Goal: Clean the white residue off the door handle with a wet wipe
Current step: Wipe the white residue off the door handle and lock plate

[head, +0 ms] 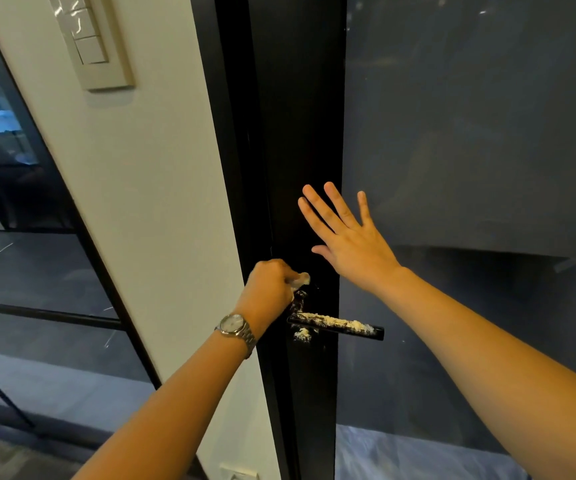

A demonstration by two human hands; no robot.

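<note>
The left hand (pixel 269 284) pinches a wet wipe (pixel 301 279) just above the door handle (pixel 336 326) — white residue (pixel 331 322) coats it; the right hand (pixel 345 237) lies spread flat on the door frame (pixel 300 133).

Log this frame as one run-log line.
left hand: gripping wet wipe above door handle | right hand: open, flat on door | white residue: still on handle

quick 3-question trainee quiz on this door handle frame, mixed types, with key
1. True or false: the door handle is already free of white residue.
2. Which hand grips the wet wipe? A) left hand B) right hand
3. Fill in: the right hand lies open with fingers spread against the ____.

Key: 1 false; 2 A; 3 door
</note>
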